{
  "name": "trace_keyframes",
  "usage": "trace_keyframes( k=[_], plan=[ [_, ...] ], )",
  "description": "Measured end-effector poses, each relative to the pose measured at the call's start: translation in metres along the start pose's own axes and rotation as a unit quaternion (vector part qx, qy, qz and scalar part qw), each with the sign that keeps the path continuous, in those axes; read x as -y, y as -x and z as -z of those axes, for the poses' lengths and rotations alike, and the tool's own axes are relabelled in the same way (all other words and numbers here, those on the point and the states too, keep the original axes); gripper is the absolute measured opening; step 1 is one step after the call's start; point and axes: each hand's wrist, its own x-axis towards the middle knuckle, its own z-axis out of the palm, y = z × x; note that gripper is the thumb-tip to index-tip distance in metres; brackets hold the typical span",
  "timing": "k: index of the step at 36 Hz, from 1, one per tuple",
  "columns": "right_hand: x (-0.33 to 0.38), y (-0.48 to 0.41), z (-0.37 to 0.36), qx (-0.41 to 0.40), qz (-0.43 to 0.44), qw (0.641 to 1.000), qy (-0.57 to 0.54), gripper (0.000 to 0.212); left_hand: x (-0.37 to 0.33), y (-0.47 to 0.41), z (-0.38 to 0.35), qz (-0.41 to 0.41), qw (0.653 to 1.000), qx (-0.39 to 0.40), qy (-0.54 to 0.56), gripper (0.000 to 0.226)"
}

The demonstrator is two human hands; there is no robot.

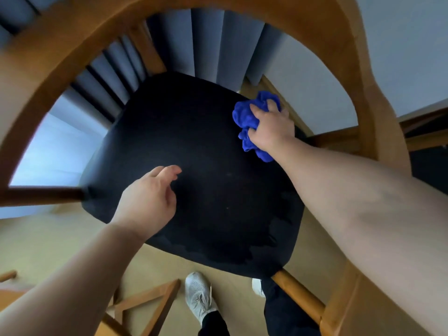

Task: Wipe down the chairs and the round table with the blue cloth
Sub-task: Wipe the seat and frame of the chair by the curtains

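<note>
The wooden chair (72, 52) fills nearly everything I see. Its curved back rail arches over the top of my view and comes down on both sides. Within that frame lies the black seat (194, 141), broad and slightly rounded at the corners. Darker blotchy patches run along its near edge and up its right side. Beyond the back slats hangs a grey-blue curtain (218, 40) in straight folds, with a pale wall (400, 44) to the right of it. Under the chair the light wooden floor (48, 243) shows on the left and at the bottom.

Both my bare forearms reach in from the bottom corners. My right hand (271, 127) is at the far right edge of the seat, fingers curled tight round the blue cloth (244, 117). The cloth is bunched into a crumpled wad that bulges out to the left of my knuckles, above my fingers and below my wrist. It lies against the seat just where the black cover meets the frame.

My left hand (148, 202) is over the left half of the seat, holding nothing, the fingers loosely bent and pointing toward the middle. I cannot tell whether it touches the seat or hangs just above it.

Down by the seat's front edge I see my white shoe (198, 294) on the floor, with a dark trouser leg beside it.
</note>
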Motion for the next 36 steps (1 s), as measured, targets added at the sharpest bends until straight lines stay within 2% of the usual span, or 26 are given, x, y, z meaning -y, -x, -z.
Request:
trace_keyframes(
  k=[5, 10, 14, 20, 24, 29, 36],
  plan=[
    [-0.039, 0.036, -0.014, 0.017, -0.080, 0.997, -0.010, 0.067, -0.002, 0.005, 0.006, -0.013, 1.000, -0.002, 0.003, 0.043],
    [-0.063, 0.077, -0.033, 0.030, -0.212, 0.975, -0.065, 0.067, 0.002, 0.015, 0.008, -0.037, 0.999, 0.007, 0.009, 0.042],
    [-0.051, 0.102, -0.041, 0.046, -0.316, 0.938, -0.136, 0.070, 0.008, 0.024, 0.006, -0.033, 0.999, 0.013, 0.013, 0.042],
    [-0.016, 0.167, -0.072, 0.054, -0.386, 0.902, -0.185, 0.075, 0.019, 0.037, 0.011, -0.029, 0.999, 0.011, 0.025, 0.042],
    [0.020, 0.215, -0.090, 0.064, -0.386, 0.906, -0.164, 0.074, 0.024, 0.047, 0.022, -0.022, 0.999, 0.006, 0.036, 0.043],
    [0.035, 0.246, -0.101, 0.073, -0.346, 0.924, -0.144, 0.073, 0.030, 0.062, 0.041, -0.033, 0.999, 0.002, 0.022, 0.041],
    [0.053, 0.303, -0.116, 0.100, -0.238, 0.961, -0.104, 0.070, 0.031, 0.087, 0.040, -0.019, 1.000, 0.009, 0.018, 0.041]
  ],
)
